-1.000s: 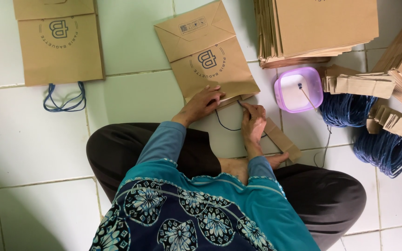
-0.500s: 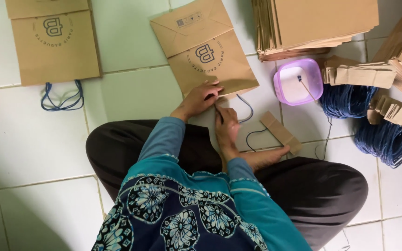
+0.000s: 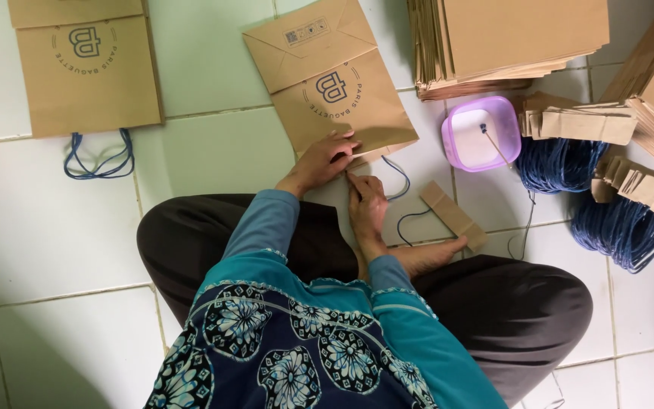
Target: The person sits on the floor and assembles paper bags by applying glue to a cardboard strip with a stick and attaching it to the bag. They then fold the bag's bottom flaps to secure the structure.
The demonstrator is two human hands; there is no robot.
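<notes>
Pressing down on the near edge of the brown paper bag [image 3: 331, 83], the left hand [image 3: 325, 157] lies flat, fingers spread. The right hand [image 3: 367, 203] is beside it, fingertips pinched at the bag's edge where the blue cord [image 3: 401, 198] loops out across the tiled floor [image 3: 213, 151].

Matt brown paper bag [image 3: 332, 87], glossy translucent purple plastic tub [image 3: 481, 133], smooth glazed floor tiles [image 3: 54, 220].
</notes>
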